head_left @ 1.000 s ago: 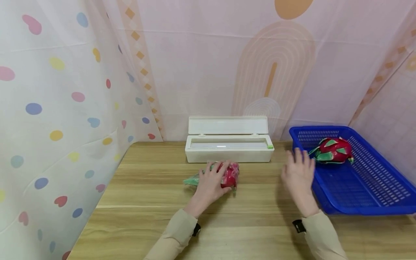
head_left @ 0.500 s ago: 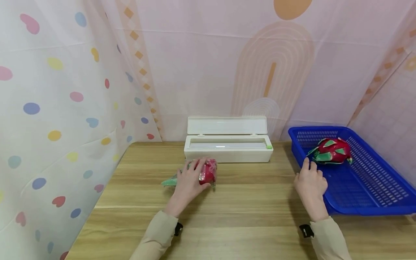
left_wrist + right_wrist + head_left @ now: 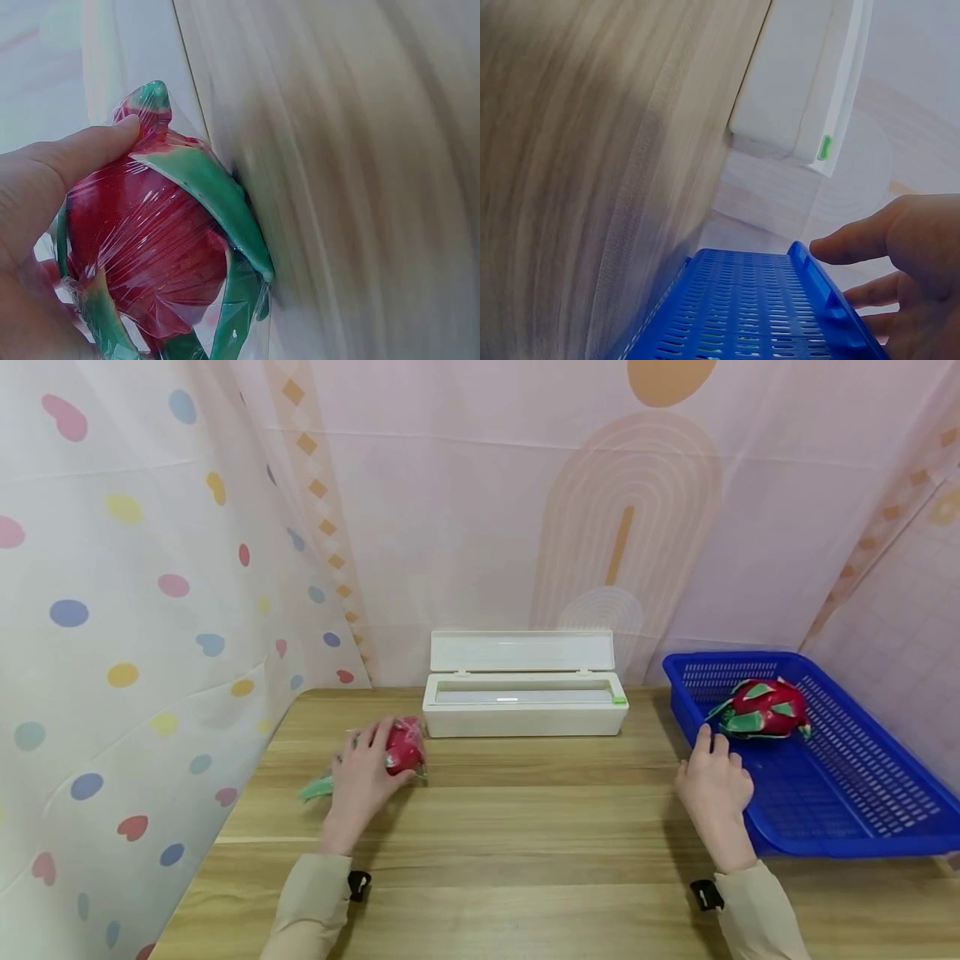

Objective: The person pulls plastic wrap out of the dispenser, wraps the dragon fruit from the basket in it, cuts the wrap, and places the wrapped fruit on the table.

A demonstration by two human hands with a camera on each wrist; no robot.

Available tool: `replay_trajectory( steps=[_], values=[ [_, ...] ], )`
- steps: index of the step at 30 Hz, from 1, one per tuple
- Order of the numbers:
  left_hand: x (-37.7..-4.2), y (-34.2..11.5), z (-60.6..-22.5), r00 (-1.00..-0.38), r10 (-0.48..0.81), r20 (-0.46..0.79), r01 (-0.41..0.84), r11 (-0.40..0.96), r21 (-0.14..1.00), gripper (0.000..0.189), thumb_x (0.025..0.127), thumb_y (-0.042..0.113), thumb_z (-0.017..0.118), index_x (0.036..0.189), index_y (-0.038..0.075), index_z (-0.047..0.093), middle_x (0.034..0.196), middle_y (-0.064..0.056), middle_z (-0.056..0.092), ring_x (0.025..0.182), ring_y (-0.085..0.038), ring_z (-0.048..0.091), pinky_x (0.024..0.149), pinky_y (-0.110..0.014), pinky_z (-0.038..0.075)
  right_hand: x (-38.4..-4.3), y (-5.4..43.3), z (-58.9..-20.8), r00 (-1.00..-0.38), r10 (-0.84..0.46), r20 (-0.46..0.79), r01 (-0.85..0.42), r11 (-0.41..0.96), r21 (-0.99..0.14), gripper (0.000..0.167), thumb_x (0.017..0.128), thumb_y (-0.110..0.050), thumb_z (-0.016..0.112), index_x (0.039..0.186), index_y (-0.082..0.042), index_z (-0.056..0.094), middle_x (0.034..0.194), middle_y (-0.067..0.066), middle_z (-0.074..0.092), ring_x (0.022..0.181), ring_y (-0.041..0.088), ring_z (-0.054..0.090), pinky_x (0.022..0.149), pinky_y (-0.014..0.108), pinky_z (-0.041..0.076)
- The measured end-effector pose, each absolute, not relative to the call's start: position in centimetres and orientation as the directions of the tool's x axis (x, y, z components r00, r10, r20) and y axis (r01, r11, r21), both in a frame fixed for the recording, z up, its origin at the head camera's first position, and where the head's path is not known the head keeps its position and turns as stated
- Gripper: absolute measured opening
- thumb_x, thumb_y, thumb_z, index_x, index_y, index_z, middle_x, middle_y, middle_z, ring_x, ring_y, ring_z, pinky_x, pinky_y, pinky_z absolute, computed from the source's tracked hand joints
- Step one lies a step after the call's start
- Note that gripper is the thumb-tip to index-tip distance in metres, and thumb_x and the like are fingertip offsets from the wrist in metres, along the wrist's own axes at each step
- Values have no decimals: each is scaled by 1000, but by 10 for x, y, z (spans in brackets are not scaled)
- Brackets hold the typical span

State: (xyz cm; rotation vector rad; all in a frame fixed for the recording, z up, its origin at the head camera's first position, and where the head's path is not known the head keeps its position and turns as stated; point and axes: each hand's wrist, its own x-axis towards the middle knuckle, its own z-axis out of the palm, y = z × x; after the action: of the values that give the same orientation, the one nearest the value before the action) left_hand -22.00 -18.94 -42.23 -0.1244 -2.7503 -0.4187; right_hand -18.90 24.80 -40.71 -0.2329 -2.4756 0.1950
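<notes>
At the left of the table, my left hand (image 3: 365,774) grips a red and green dragon fruit (image 3: 405,746) wrapped in clear plastic film. The left wrist view shows the thumb along the top of the wrapped dragon fruit (image 3: 161,232), the film creased over its skin. My right hand (image 3: 714,785) is at the near-left rim of a blue plastic basket (image 3: 832,846). In the right wrist view its thumb (image 3: 855,240) lies at the top of the rim, and the other fingers go behind it, inside the basket. A second dragon fruit (image 3: 772,708) lies at the basket's far end.
Against the curtain at the back stands a white cling film dispenser (image 3: 525,720), its lid (image 3: 522,650) raised and a green slider (image 3: 618,700) at its right end. The wooden table (image 3: 540,843) spans the front, with a dotted curtain (image 3: 165,693) along its left side.
My left hand has carried the wrapped dragon fruit leftward, from in front of the dispenser to the table's left part. My right hand has come to the basket's rim, its fingers curling.
</notes>
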Motion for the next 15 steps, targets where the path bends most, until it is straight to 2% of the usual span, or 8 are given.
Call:
replay_trajectory(
  steps=[6,15],
  values=[
    [-220,-221,-420,-944,-65,325,42,949,312,91,71,35,82,144,16,31,138,-24,45,123,-48,36,85,-76,35,-190,249,-407,-802,219,555,130,972,-197,58,75,-6,69,128,9,50,112,34,58,83,52,59,62,60,49],
    [-218,-250,-424,-918,-170,359,-34,933,357,92,71,31,83,144,14,30,140,-26,41,122,-50,33,82,-79,31,-190,249,-407,-802,222,555,130,971,-200,58,76,-6,69,128,9,50,112,34,57,84,52,59,63,60,49]
  ],
)
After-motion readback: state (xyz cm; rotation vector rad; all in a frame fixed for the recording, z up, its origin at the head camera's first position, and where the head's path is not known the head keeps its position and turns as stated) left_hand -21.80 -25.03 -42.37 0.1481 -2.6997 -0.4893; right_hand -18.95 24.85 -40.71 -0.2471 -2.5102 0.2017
